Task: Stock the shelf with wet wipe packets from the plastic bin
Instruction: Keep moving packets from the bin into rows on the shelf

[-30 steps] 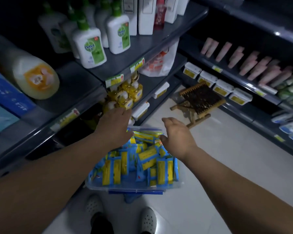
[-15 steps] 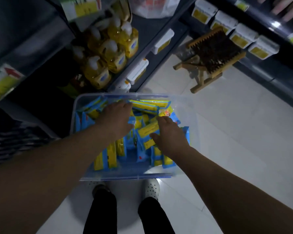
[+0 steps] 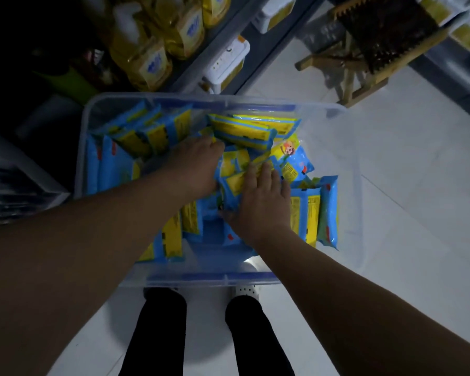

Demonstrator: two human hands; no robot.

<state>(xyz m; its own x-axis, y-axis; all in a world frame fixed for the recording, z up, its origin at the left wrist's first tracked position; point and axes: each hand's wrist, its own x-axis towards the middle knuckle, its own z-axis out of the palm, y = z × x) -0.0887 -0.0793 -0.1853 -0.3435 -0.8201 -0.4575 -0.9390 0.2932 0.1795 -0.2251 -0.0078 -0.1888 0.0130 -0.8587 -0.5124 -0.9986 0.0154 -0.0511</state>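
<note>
Blue-and-yellow plastic wet wipe packets [image 3: 239, 131] lay heaped in the clear plastic bin [image 3: 353, 185] on the white tiled floor [image 3: 391, 213], where the left hand [image 3: 193, 166] dug in, its grip hidden from view, and the right hand [image 3: 258, 204] pressed straight fingers [image 3: 266, 172] on them, seemingly to gather a bundle.

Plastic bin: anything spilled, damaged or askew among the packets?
Nothing spilled or visibly torn. Inside the plastic bin, the wet wipe packets at the left stand on edge in rows, but those in the middle lie jumbled at mixed angles, with one cartoon-print packet tilted face up. Looks like rummaging, not damage.
</note>
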